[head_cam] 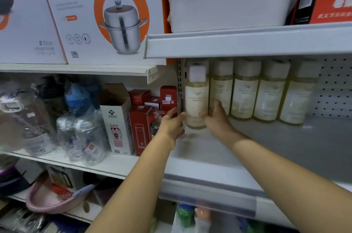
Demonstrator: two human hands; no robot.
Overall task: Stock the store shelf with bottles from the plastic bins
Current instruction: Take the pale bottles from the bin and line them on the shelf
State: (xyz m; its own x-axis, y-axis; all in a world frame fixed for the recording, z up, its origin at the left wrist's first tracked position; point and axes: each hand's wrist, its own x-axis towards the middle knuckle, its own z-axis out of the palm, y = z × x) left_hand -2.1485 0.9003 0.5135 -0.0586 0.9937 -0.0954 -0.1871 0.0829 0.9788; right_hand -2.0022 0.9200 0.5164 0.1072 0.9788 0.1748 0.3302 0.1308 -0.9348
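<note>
A pale cream bottle (196,97) with a white square cap stands upright at the left end of the grey shelf (266,147), in front of a back row of several like bottles (270,97). My left hand (172,123) touches its lower left side with the fingers fairly straight. My right hand (216,116) curls round its lower right side, thumb on the front. Both forearms reach in from the bottom of the frame. No plastic bin is in view.
The shelf board above (247,42) hangs low over the bottle caps. A perforated upright (181,80) bounds the shelf on the left, with red boxes (144,107) and wrapped water bottles (82,128) beyond it. Bare shelf lies to the right and front.
</note>
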